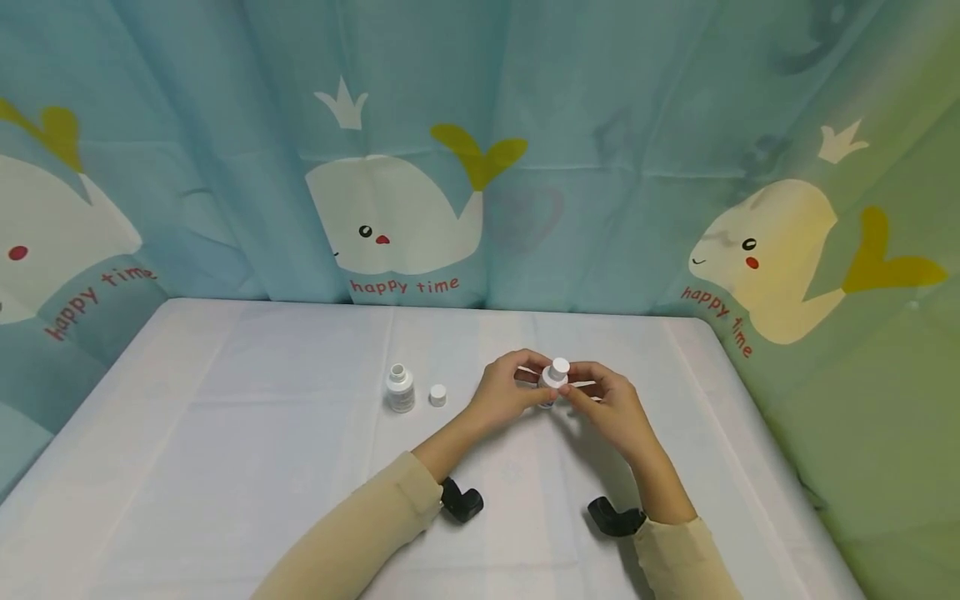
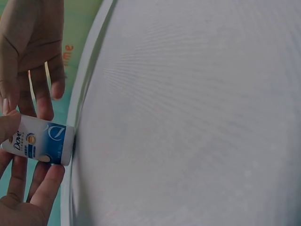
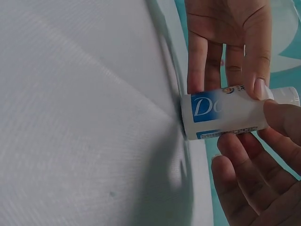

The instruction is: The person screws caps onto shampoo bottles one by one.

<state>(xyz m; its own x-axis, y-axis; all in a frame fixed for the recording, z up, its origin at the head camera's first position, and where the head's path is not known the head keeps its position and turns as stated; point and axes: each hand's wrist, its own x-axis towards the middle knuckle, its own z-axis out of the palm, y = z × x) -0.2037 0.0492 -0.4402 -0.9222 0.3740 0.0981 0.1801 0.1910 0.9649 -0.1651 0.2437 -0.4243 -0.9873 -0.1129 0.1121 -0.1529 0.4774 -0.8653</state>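
A small white Dove bottle (image 1: 552, 381) stands upright between both hands, its white cap (image 1: 560, 366) on top. My left hand (image 1: 504, 390) grips it from the left, thumb in front and fingers behind. From the right, my right hand (image 1: 613, 408) pinches the same bottle between thumb and fingers. Its blue-and-white label (image 2: 54, 139) shows in the left wrist view. In the right wrist view, the bottle's white base (image 3: 187, 117) is at the tabletop; whether it touches cannot be told. Left of the hands are a second white bottle (image 1: 401, 393) with an uncovered neck and a loose white cap (image 1: 438, 395).
A white cloth covers the table (image 1: 262, 467). Blue-green curtains (image 1: 600, 100) with whale prints hang behind and at the sides. Black devices (image 1: 461, 504) are strapped at both wrists, near the beige sleeves (image 1: 360, 533).
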